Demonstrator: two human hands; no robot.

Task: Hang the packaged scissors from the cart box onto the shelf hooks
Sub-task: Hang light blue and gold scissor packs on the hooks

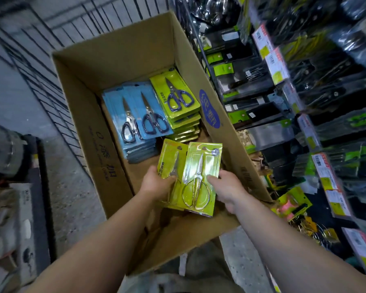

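An open cardboard box [89,115] sits in a wire cart. Inside lie blue scissor packs [135,111] and a stack of green packs with blue-handled scissors [178,98]. My left hand [156,182] grips a green scissor pack [169,157] by its lower left edge. My right hand [226,189] holds the front green pack with silver round-handled scissors [201,172], thumb on its face. Both packs are fanned together above the near end of the box.
Shelf hooks with hanging packaged tools and price tags [277,64] fill the right side. The wire cart wall [40,66] runs along the left and back. Boxes and a dark object [6,153] sit on the floor at left.
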